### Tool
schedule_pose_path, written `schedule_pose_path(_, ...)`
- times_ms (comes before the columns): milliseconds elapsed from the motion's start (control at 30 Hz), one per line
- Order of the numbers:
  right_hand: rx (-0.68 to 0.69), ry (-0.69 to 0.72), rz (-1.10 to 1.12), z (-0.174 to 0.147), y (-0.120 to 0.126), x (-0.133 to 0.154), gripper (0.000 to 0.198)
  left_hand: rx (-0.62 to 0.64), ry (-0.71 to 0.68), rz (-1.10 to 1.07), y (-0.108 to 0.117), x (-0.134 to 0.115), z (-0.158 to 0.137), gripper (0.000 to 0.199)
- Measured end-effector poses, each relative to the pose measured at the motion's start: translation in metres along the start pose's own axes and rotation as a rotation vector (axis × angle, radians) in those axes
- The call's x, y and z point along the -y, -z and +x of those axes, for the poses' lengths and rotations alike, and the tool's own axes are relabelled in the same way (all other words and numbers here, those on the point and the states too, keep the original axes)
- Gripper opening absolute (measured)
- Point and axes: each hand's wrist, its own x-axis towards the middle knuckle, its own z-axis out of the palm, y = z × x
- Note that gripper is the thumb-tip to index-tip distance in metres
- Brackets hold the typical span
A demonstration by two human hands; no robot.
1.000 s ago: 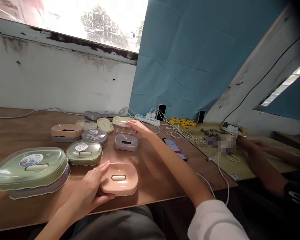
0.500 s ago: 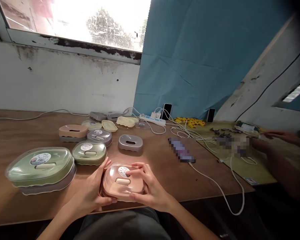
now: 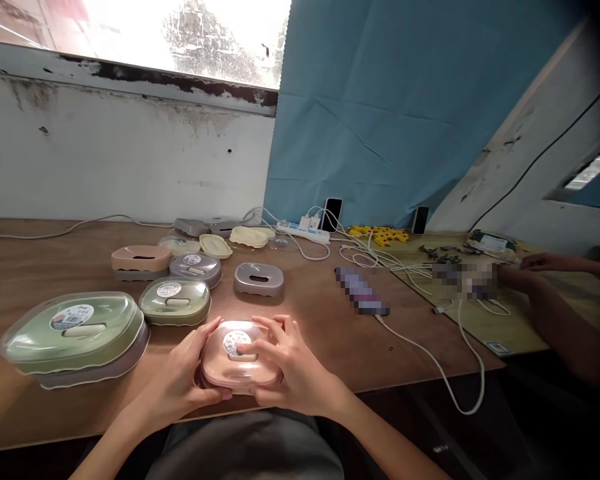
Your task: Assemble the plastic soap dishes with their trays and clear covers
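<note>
Gripping a peach, rounded-oblong plastic box [image 3: 223, 375], topped by a clear plastic cover [image 3: 245, 325], at the middle of the brown wooden worktop's [image 3: 310, 313] front edge. Clasping its left side with the curled left hand [image 3: 183, 373] and its right side with the bent right hand [image 3: 297, 373], resting a fingertip [image 3: 247, 348] on the round white sticker [image 3: 234, 339]. Facing a mauve-grey, slot-topped plastic box [image 3: 259, 283] just beyond. Working near a small pale-green, clear-covered plastic box [image 3: 153, 313] and a large pale-green, clear-covered plastic box [image 3: 107, 343], stacked on a mauve-grey base [image 3: 95, 373] farther left along the front edge. Looking toward cream, wavy-rimmed pieces [image 3: 249, 237], probably plastic, near the back edge. Sharing the worktop with a pixelated phone [image 3: 361, 293] toward the right edge and a white power strip [image 3: 300, 233] along the back edge. Sitting left of a co-worker's arm [image 3: 555, 320].
</note>
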Motion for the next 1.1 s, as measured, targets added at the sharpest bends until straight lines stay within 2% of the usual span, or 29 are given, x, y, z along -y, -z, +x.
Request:
schedule_pose_path(167,-0.013,0.02,-0.012,0.001,-0.002,0.0,0.047,0.012,-0.037,-0.029,0.003,-0.002,0.001,0.084)
schedule_pose_path(300,0.018,0.094,0.124,0.0,-0.005,-0.011,0.058,-0.007,0.003,-0.078,0.004,-0.002,0.002,0.074)
schedule_pose_path(400,0.062,0.156,0.227,-0.003,-0.008,-0.02,0.061,0.003,0.001,-0.127,0.004,-0.001,0.002,0.083)
schedule_pose_path(533,0.092,0.163,0.336,-0.007,-0.009,-0.024,0.067,0.04,-0.031,-0.131,0.004,-0.003,0.002,0.09)
schedule_pose_path(667,0.116,0.146,0.423,-0.001,-0.001,-0.023,0.069,0.063,0.036,-0.106,0.004,-0.003,-0.002,0.095)
schedule_pose_path(767,0.08,0.145,0.442,0.018,0.015,-0.026,0.065,0.021,0.136,-0.177,0.001,0.0,-0.004,0.107)
schedule_pose_path(900,-0.118,0.183,0.402,0.067,0.03,-0.023,0.062,-0.087,0.219,-0.18,-0.005,0.008,-0.004,0.085)
schedule_pose_path(1000,-0.191,0.166,0.402,0.111,0.02,-0.009,0.061,-0.107,0.157,-0.127,-0.006,0.009,-0.002,0.068)
schedule_pose_path(1100,-0.123,0.154,0.395,0.145,-0.004,0.005,0.066,-0.049,0.071,0.044,-0.004,0.006,-0.001,0.051)
